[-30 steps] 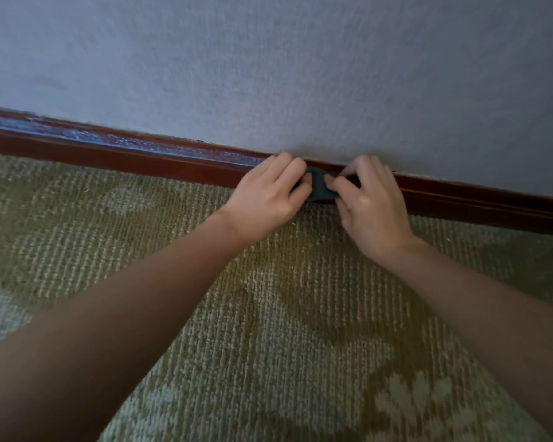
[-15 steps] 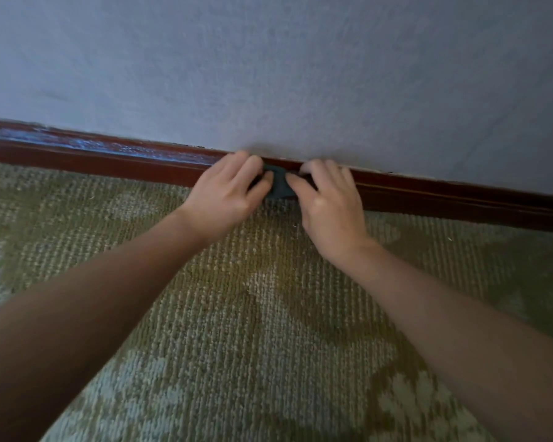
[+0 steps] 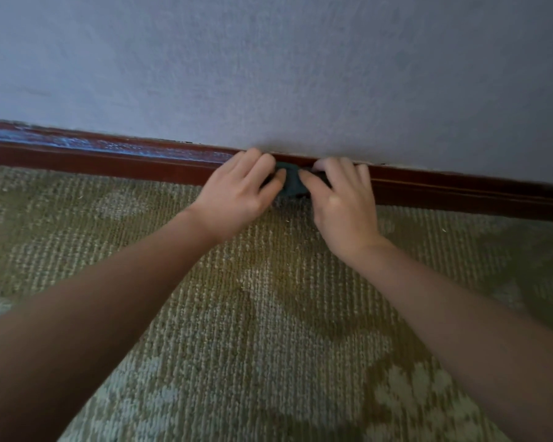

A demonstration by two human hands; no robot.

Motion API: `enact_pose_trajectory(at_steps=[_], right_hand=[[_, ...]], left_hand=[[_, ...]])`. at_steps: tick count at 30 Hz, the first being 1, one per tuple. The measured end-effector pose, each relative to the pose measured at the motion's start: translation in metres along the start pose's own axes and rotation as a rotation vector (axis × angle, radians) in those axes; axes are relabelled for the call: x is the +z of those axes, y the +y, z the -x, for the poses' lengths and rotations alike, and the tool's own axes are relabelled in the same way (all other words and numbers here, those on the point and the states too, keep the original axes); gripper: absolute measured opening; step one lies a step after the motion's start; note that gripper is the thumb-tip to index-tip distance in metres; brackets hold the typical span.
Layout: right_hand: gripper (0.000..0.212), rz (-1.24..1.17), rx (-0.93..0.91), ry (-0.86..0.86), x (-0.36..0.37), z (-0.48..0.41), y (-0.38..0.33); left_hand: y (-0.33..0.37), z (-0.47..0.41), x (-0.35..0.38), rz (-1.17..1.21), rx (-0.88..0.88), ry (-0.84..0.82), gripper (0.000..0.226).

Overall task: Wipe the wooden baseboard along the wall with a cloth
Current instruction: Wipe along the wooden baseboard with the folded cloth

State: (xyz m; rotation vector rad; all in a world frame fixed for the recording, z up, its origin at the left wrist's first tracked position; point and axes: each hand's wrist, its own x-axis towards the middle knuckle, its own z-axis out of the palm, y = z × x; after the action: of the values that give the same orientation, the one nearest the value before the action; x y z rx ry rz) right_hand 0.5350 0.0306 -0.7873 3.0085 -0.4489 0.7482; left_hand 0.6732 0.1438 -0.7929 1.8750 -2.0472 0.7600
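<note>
A dark red-brown wooden baseboard (image 3: 115, 162) runs along the foot of the wall, from the left edge down to the right edge. A small dark teal cloth (image 3: 290, 183) is bunched against it near the middle, mostly hidden by fingers. My left hand (image 3: 240, 194) grips the cloth's left side with curled fingers over the baseboard top. My right hand (image 3: 342, 199) holds the cloth's right side, thumb on the cloth and fingers against the board. The board left of my hands carries pale bluish streaks (image 3: 77, 143).
A pale bluish-grey textured wall (image 3: 284, 68) fills the upper half of the view. Below the baseboard lies an olive and pale green patterned carpet (image 3: 268, 330), with my two forearms stretched over it.
Both hands and the cloth slid left along the baseboard, then shifted back a little to the right. The grip on the cloth looks the same.
</note>
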Motion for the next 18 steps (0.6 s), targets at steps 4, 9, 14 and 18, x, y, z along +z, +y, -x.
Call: enact_pose_trajectory(at_steps=[4, 9, 14, 18], right_hand=[[0.032, 0.004, -0.008, -0.021, -0.011, 0.001, 0.011], [0.026, 0.033, -0.017, -0.012, -0.022, 0.014, 0.040], [0.026, -0.027, 0.107, 0.024, -0.010, 0.014, 0.019], [0.031, -0.025, -0.007, -0.027, -0.005, -0.001, 0.008]], left_hand=[[0.009, -0.007, 0.000, 0.038, -0.085, 0.014, 0.014], [0.027, -0.036, 0.009, 0.061, -0.005, 0.077, 0.009], [0.016, -0.024, 0.006, 0.041, 0.025, 0.024, 0.013], [0.002, -0.003, 0.000, 0.036, -0.023, -0.022, 0.016]])
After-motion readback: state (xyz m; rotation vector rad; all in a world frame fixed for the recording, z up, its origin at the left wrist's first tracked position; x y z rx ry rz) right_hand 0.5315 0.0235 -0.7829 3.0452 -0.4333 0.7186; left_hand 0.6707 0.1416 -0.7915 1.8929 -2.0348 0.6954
